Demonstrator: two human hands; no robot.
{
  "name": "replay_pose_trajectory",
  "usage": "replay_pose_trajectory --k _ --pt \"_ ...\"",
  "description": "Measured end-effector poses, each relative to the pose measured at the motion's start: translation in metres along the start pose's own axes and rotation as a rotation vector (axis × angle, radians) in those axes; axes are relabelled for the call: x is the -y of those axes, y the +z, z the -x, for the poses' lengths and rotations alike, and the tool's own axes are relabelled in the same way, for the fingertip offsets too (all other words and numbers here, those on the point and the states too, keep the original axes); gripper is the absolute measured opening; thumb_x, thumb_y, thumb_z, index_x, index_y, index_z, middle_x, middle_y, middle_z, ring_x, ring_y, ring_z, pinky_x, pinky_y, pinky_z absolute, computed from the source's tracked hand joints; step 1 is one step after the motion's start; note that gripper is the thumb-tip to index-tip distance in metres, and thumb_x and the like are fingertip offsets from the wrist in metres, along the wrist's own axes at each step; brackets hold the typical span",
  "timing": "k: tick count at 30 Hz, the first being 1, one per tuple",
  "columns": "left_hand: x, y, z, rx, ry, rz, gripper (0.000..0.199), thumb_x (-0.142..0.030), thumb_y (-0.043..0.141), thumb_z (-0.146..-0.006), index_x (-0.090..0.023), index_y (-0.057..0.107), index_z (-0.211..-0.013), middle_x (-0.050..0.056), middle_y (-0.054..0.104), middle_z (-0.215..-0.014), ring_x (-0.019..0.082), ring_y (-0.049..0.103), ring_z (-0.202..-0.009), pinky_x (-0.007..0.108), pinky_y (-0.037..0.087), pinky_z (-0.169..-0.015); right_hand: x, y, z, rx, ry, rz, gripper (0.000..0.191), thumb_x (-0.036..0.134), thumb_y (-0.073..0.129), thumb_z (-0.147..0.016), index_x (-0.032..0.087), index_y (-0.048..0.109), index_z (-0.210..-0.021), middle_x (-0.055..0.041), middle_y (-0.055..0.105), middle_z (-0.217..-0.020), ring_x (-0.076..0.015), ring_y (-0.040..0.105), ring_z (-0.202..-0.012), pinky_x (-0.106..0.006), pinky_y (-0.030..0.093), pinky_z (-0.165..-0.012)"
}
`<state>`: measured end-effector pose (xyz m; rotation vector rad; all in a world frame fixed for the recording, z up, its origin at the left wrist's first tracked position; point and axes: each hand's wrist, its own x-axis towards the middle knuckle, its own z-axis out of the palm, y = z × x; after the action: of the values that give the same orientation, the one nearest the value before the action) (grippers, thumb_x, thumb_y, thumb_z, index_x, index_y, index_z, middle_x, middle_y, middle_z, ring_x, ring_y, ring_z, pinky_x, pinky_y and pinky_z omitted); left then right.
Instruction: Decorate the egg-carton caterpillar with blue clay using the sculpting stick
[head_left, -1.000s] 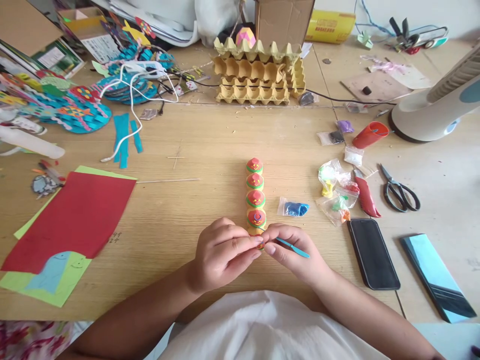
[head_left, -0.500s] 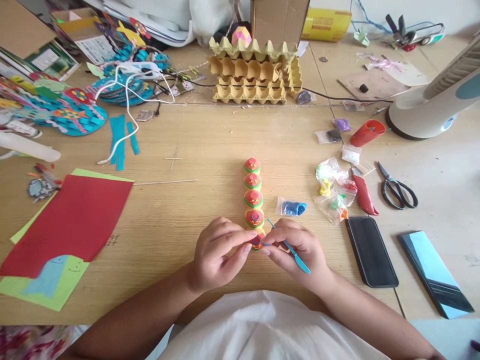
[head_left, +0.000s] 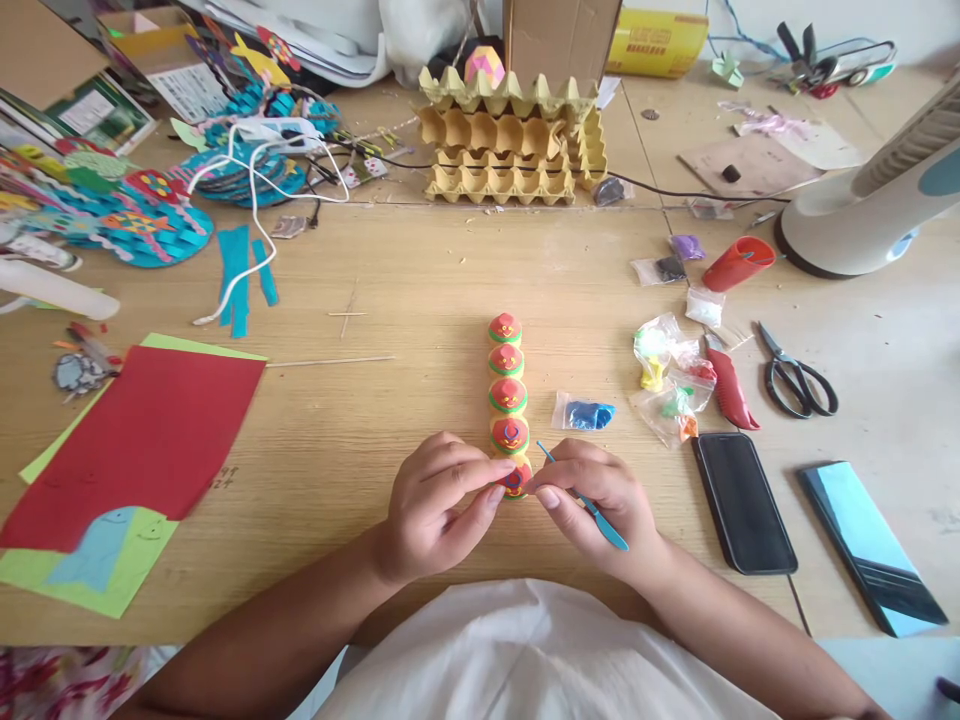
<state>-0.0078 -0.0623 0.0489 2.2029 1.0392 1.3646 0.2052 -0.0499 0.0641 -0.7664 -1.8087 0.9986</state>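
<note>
A strip of egg-carton cups runs away from me, each cup topped with red clay, a green rim and a small yellow face. Blue curved bits of clay show on the two nearest cups. My left hand pinches the nearest cup, its index fingertip on top and thumb at the side. On the cup's right is my right hand, its index fingertip close to the rim. A blue plastic clay knife lies across that hand, held under the curled fingers, blade toward me.
A bag of blue clay lies right of the strip. Further right are clay bags, a red utility knife, scissors and two phones. Red paper lies left; egg trays stand at the back.
My right hand has shifted slightly right, and its thumb has drawn back from the cup. The clay knife moved with it. My left hand has stayed on the cup.
</note>
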Motion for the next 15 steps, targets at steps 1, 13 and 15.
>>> replay_pose_trajectory --k 1,13,15 --pt "0.0 0.0 0.0 -0.002 -0.001 -0.001 0.03 -0.009 0.065 -0.09 -0.022 0.07 -0.116 0.004 0.077 -0.087 0.016 0.067 -0.072 0.029 0.054 -0.069 0.0 0.0 0.0 0.001 0.005 0.0 0.016 0.021 0.061 -0.101 0.018 0.075 -0.094 -0.0024 0.067 -0.072 -0.0129 0.061 -0.061 -0.026 0.05 -0.058" --pt "0.011 0.005 0.004 -0.005 -0.222 0.07 0.027 -0.009 0.065 -0.093 -0.02 0.072 -0.117 0.004 0.074 -0.093 0.015 0.066 -0.084 0.028 0.053 -0.075 -0.015 -0.001 -0.001 -0.045 0.088 0.115 0.009 0.012 0.066 -0.095 0.02 0.071 -0.097 -0.0021 0.068 -0.077 -0.0139 0.06 -0.068 -0.027 0.048 -0.063" --pt "0.014 0.007 0.005 0.0 -0.248 0.076 0.027 -0.01 0.066 -0.093 -0.021 0.072 -0.117 0.004 0.074 -0.094 0.015 0.066 -0.086 0.027 0.053 -0.075 -0.018 -0.001 -0.002 -0.038 0.096 0.121 0.01 0.013 0.064 -0.097 0.021 0.07 -0.095 -0.0019 0.067 -0.076 -0.0145 0.06 -0.068 -0.028 0.048 -0.063"
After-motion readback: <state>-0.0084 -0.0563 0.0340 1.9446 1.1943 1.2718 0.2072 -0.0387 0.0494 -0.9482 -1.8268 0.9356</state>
